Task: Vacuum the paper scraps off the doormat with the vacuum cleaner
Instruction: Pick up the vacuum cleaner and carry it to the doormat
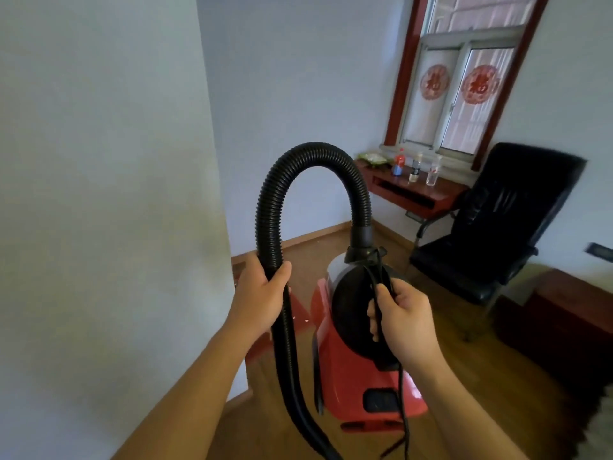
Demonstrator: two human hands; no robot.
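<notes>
A red vacuum cleaner [358, 376] with a black round top hangs in front of me above the wooden floor. My right hand [403, 322] is closed on its black handle and on the black power cord [403, 413], which dangles down. The black ribbed hose [315, 154] arches up from the vacuum's top and comes down on the left. There my left hand [262, 293] grips the hose. Below the hand the hose runs into a smooth black nozzle tube. A red doormat [298, 310] with a few small pale scraps [306, 321] lies on the floor behind the vacuum, mostly hidden.
A white wall corner [212, 194] stands close on my left. A black leather chair [491, 227] is at the right, with a dark red cabinet [564, 320] nearer me. A red shelf [418, 190] with bottles sits under the window.
</notes>
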